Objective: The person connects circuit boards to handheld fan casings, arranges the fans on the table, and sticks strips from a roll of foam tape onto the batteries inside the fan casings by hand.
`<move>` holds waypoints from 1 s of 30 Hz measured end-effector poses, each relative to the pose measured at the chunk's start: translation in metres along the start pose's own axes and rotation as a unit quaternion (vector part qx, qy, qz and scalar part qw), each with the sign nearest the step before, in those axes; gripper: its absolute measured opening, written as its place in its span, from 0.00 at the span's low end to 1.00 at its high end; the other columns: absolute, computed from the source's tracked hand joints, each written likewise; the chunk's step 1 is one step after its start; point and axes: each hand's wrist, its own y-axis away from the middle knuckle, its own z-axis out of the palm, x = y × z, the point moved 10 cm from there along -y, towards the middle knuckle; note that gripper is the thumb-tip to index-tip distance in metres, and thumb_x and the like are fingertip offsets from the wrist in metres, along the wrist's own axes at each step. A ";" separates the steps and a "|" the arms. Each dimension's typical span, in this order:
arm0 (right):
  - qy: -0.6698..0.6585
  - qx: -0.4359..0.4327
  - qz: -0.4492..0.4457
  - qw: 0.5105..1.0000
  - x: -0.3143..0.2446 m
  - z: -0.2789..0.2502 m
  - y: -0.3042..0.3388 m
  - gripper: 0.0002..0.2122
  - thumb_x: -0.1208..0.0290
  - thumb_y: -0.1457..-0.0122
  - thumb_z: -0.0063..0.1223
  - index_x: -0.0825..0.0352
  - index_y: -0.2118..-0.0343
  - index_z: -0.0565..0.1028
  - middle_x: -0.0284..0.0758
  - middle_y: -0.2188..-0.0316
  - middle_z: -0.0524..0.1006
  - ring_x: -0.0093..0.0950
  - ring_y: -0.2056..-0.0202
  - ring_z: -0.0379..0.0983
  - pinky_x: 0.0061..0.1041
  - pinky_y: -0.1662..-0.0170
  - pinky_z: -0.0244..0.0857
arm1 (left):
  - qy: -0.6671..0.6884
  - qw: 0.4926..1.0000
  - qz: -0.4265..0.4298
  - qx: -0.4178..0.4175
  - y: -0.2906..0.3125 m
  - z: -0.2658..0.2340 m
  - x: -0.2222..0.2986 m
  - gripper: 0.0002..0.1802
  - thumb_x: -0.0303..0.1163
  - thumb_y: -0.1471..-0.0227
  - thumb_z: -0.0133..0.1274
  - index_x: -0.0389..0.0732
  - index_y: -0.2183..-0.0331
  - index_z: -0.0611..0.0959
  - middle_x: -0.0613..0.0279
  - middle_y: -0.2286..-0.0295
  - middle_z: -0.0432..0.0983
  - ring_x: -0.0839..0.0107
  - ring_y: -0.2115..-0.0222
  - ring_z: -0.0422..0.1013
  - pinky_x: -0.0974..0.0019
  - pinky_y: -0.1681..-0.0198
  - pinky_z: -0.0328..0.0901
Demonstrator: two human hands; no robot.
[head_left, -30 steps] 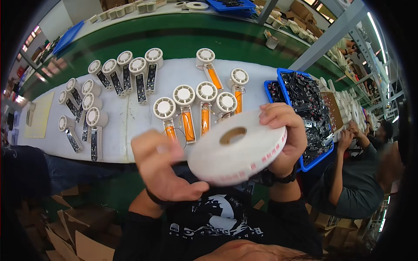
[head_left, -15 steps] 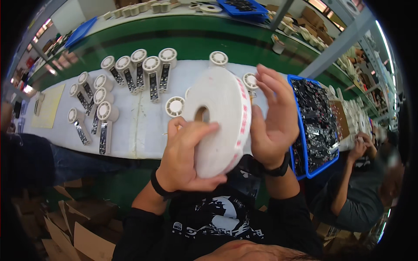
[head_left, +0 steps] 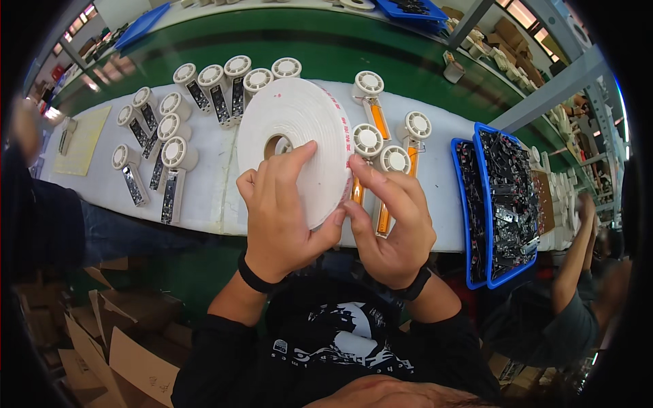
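A large white roll of tape (head_left: pixel 320 173) with red print along its rim is held up in front of me over the table. My left hand (head_left: pixel 280 214) grips it, fingers across the flat side near the core and thumb at the lower edge. My right hand (head_left: pixel 398 231) is at the right rim, with curved index finger and thumb touching it. Behind the roll and right hand, several white fan units with orange strips in their handles (head_left: pixel 379 121) lie on the table, partly hidden.
Several white fan units with circuit boards (head_left: pixel 173 194) lie at left. Stacked blue trays (head_left: pixel 476 204) of small black parts stand at right. A yellow sheet (head_left: pixel 85 146) lies far left. Open cardboard boxes (head_left: pixel 139 364) are below the table. Another person (head_left: pixel 558 319) works at right.
The roll has moved left and turned more toward me. My right hand, open and apart from it before, has come down and in to touch the rim. The orange-strip units now show more.
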 end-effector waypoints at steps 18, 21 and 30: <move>-0.049 -0.111 -0.036 0.992 0.005 0.032 -0.016 0.24 0.88 0.51 0.62 0.64 0.51 0.71 0.37 0.63 0.79 0.29 0.65 0.70 0.26 0.63 0.62 | 0.136 0.980 -0.145 -0.017 0.013 -0.008 -0.040 0.34 0.35 0.56 0.59 0.36 0.46 0.72 0.50 0.62 0.78 0.54 0.66 0.74 0.56 0.58 0.60; -0.014 -0.135 -0.107 0.985 -0.019 0.033 -0.016 0.23 0.88 0.51 0.63 0.61 0.54 0.71 0.36 0.64 0.80 0.30 0.67 0.68 0.27 0.65 0.62 | 0.175 0.960 -0.219 -0.019 0.019 -0.019 -0.047 0.32 0.33 0.54 0.58 0.35 0.47 0.72 0.46 0.64 0.78 0.50 0.69 0.74 0.55 0.63 0.66; -0.025 -0.064 -0.193 0.979 -0.036 0.043 -0.002 0.13 0.76 0.61 0.62 0.63 0.68 0.78 0.36 0.62 0.78 0.30 0.67 0.66 0.29 0.68 0.61 | 0.176 0.958 -0.223 0.036 0.022 -0.030 -0.046 0.31 0.31 0.53 0.57 0.34 0.47 0.71 0.43 0.65 0.78 0.45 0.71 0.76 0.54 0.68 0.69</move>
